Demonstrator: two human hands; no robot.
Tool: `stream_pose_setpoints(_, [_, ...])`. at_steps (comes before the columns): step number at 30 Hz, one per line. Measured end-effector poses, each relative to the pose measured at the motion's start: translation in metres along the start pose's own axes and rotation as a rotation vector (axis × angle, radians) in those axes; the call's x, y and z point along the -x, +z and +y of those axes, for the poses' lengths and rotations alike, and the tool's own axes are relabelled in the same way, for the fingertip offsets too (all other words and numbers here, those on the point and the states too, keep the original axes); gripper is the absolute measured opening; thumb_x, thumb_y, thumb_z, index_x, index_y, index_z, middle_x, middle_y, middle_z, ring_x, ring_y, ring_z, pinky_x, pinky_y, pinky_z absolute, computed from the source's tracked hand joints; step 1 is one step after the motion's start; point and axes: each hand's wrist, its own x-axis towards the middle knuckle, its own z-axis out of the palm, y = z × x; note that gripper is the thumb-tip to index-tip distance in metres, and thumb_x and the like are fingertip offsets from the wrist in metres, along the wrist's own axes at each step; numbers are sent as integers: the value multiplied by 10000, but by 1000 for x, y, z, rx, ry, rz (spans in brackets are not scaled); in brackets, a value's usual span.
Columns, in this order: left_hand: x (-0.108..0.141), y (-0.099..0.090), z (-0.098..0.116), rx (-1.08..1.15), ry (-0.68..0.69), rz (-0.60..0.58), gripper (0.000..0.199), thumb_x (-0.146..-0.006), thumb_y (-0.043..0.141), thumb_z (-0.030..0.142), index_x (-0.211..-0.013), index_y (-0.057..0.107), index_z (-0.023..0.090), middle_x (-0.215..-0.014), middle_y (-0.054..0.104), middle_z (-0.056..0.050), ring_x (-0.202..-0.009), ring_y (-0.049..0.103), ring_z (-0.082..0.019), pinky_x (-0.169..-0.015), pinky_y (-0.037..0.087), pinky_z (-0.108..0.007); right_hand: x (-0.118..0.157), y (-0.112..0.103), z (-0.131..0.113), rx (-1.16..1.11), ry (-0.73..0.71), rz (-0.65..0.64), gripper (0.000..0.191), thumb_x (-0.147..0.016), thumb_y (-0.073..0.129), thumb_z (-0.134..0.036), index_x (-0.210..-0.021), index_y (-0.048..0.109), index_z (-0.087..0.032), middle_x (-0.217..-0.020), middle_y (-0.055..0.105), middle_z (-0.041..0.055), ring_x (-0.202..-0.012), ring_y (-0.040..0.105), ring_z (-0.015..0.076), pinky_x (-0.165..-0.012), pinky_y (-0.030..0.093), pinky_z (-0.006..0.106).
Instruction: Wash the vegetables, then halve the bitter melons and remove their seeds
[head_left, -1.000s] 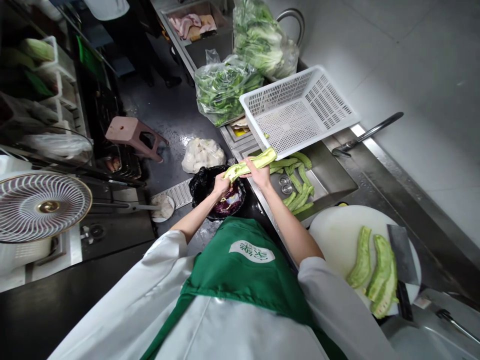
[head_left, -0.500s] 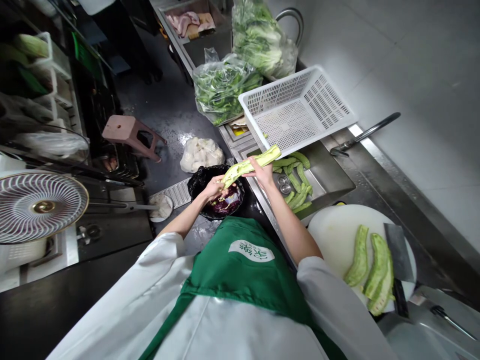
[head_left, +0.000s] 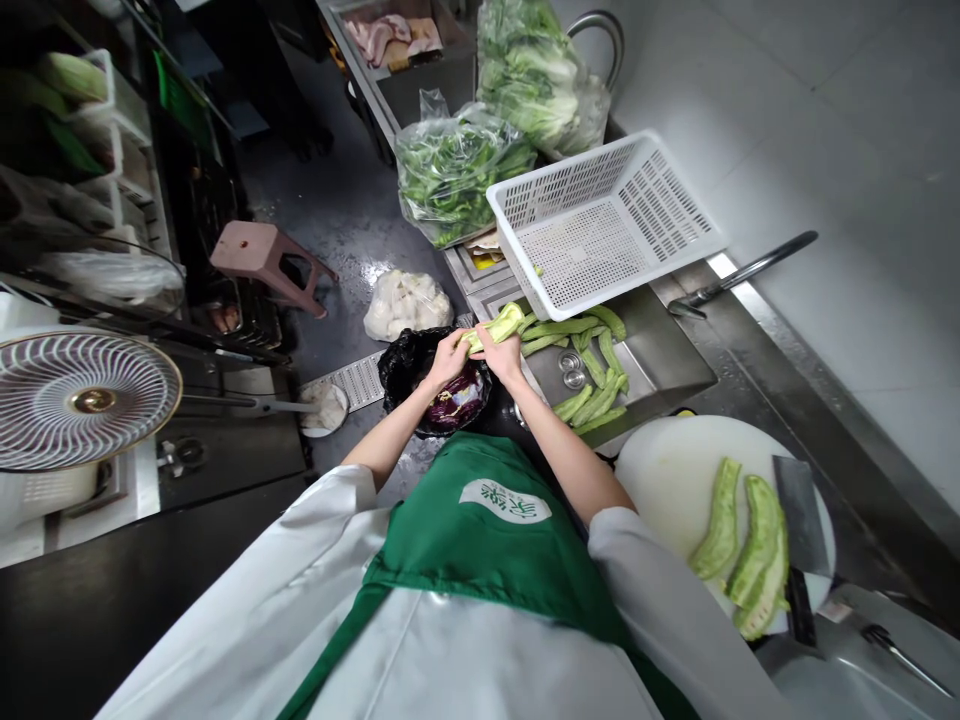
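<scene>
My left hand (head_left: 448, 360) and my right hand (head_left: 499, 357) are both closed round a long, pale green gourd half (head_left: 507, 320), close together along it. Its hollowed face shows at the far end; the near part is hidden by my fingers. Below my left hand stands a bin lined with a black bag (head_left: 396, 365), purple peelings inside. To the right, several green gourd pieces (head_left: 600, 398) lie in the steel sink (head_left: 667, 345). More gourd pieces (head_left: 757, 535) rest on a round white cutting board (head_left: 656, 455), beside a cleaver (head_left: 802, 515).
A white perforated basket (head_left: 600, 245) sits across the sink's far end. Beyond it are bagged green peppers (head_left: 461, 170) and bagged leafy greens (head_left: 532, 75). On the floor are a pink stool (head_left: 259, 250) and a pale bag (head_left: 407, 303). A fan (head_left: 90, 400) stands at left.
My right hand has come in towards my left along the gourd half. The gourd now reaches less far to the right, and more of it is covered by my hands.
</scene>
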Motion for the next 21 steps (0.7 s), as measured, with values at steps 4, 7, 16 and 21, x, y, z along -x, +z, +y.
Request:
stream_pose_setpoints(4, [2, -3, -6, -106, 83, 73, 234, -887, 463, 224, -822, 672, 141, -724, 628, -31, -651, 518, -150, -653, 406, -265, 2, 1, -3, -17, -23, -59, 469, -739, 797, -524, -989, 708, -137, -971, 773, 97, -800, 766, 233, -599, 674, 319])
stream_pose_setpoints(7, [-2, -4, -5, -117, 126, 103, 234, -895, 473, 238, -791, 661, 145, -680, 591, -27, -615, 496, -149, -632, 396, -274, 4, 3, -4, -23, -51, -80, 477, -737, 797, -533, -1005, 710, -148, -977, 773, 89, -820, 765, 231, -621, 677, 325])
stream_pose_setpoints(16, [4, -16, 4, -98, -9, -68, 372, -972, 496, 431, -1165, 644, 150, -1002, 704, -72, -857, 613, -187, -794, 477, -285, 1, -8, -19, -26, -77, -104, 467, -731, 798, -550, -974, 716, -161, -995, 774, 81, -831, 763, 222, -638, 676, 311])
stream_pose_setpoints(21, [4, -11, 13, -178, 13, 19, 348, -989, 469, 438, -956, 660, 149, -792, 640, -45, -734, 559, -177, -738, 451, -290, 0, -8, -19, -36, -72, -117, 462, -733, 797, -558, -951, 718, -158, -986, 768, 86, -795, 761, 227, -592, 675, 318])
